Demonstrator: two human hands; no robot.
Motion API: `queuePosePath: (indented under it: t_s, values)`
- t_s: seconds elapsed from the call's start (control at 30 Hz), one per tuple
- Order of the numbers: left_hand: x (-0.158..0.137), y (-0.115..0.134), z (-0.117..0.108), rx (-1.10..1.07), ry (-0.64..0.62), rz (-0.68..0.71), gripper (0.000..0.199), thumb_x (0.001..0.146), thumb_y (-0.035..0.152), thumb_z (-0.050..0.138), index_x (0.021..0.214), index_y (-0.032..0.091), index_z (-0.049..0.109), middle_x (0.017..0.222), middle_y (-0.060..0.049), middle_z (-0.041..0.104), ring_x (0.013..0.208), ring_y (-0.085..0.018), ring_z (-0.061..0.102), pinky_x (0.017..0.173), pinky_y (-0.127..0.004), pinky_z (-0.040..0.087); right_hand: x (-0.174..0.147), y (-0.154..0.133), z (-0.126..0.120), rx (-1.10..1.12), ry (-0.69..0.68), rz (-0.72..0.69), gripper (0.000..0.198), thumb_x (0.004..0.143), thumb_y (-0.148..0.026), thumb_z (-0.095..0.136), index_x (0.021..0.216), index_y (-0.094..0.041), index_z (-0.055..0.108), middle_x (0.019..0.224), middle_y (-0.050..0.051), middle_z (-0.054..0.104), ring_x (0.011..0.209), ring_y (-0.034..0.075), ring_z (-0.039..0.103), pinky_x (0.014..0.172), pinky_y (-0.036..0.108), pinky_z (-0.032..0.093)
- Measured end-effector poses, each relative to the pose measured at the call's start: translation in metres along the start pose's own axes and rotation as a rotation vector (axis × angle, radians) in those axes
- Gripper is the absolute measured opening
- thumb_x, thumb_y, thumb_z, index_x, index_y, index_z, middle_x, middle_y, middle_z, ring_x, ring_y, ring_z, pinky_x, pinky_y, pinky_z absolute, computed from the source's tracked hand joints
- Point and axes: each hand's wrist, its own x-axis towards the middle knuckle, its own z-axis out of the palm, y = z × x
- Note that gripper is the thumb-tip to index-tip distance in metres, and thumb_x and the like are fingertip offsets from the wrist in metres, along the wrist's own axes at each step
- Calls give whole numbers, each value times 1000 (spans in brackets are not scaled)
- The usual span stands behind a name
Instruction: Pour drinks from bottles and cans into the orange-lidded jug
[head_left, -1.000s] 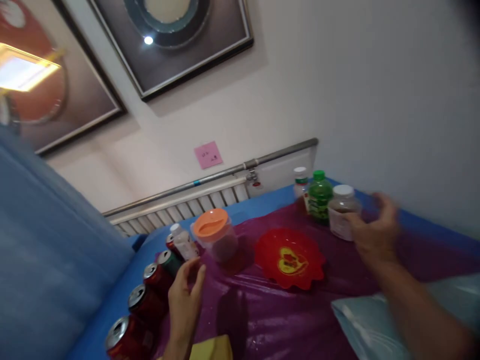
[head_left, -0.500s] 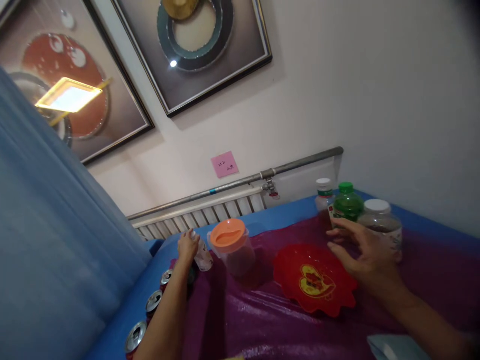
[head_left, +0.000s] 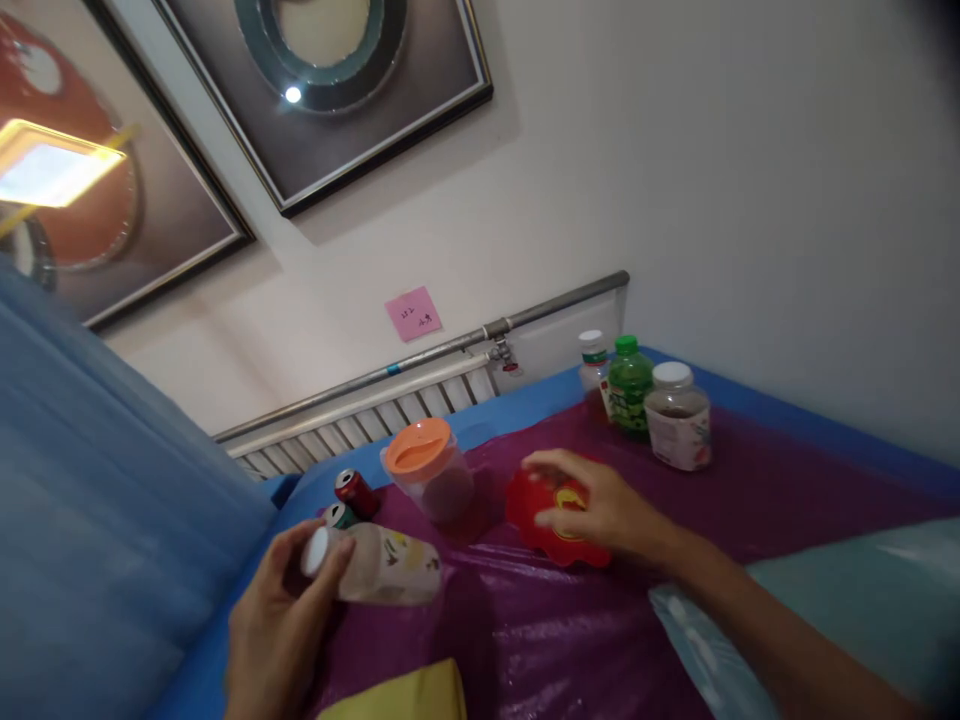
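At the far left of the frame we see a blue curtain [head_left: 120, 480], and above it, in the upper left, a framed picture [head_left: 161, 165]. In the lower left, our left hand [head_left: 277, 615] holds a pale bottle [head_left: 394, 565], its thumb and fingers closed about the white-capped end; the bottle lies tipped nearly on its side, base toward the right, and we cannot tell whether it touches the purple cloth [head_left: 517, 640] below. Just above it stand a green can [head_left: 340, 515] and a red can [head_left: 356, 494]. At the bottom edge, left of centre, we see part of something yellow [head_left: 412, 692]. Near the centre stands a clear jug [head_left: 448, 490] with an orange lid, and beyond it a pink note [head_left: 413, 314] on the wall. Right of the jug, our right hand [head_left: 577, 500] reaches over a red scalloped dish [head_left: 523, 515], thumb and fingers spread wide with nothing between them; whether it touches the dish we cannot tell. Farther right, a small white-capped bottle [head_left: 595, 372], a green bottle [head_left: 631, 390] and a squat jar [head_left: 679, 430] stand close in a row, and in the lower right lies a pale blue packet [head_left: 862, 590].
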Motion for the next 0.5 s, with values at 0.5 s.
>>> queuePosePath:
  t_s: [0.5]
  values:
    - [-66, -1, 104, -453, -315, -45, 50, 53, 45, 81, 94, 22, 64, 86, -3, 66, 78, -21, 61, 72, -31, 50, -3, -3, 13, -271, -57, -119, 70, 59, -14, 65, 128, -16, 54, 122, 12, 62, 113, 30, 54, 99, 45, 39]
